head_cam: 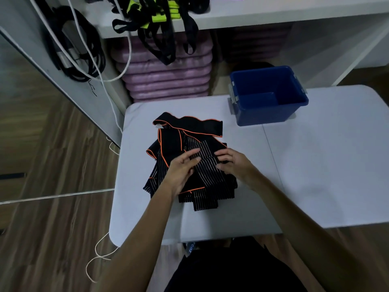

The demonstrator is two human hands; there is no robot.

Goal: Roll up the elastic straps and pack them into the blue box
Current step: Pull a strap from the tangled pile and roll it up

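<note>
Both hands work the pile of black, orange-edged elastic straps. The left hand lies on it with fingers nearly straight; the right hand pinches a strap's end. The blue box stands well apart beyond the pile.

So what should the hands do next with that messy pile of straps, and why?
Probably lift one strap off the top and start rolling it. The black, orange-edged elastic straps lie flat in an unrolled heap, the left hand and right hand already rest on the top one, and the blue box looks empty.
</note>
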